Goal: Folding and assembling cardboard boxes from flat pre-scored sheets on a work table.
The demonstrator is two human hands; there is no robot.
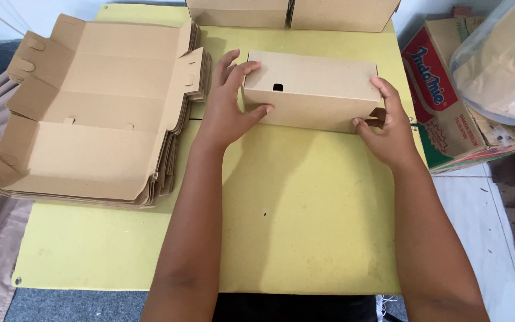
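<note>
I hold a closed brown cardboard box [314, 89] between my hands, just above the middle of the frame on the yellow table [305, 226]. My left hand [229, 98] grasps its left end, fingers spread over the top and front. My right hand [388, 128] grips the right end, fingers at a side flap. The box's long axis runs left to right, its front face toward me. A stack of flat unfolded boxes [96, 107] lies at the upper left, well apart. Two finished boxes [293, 13] stand at the top edge. A printed carton [448, 113] sits at the right.
</note>
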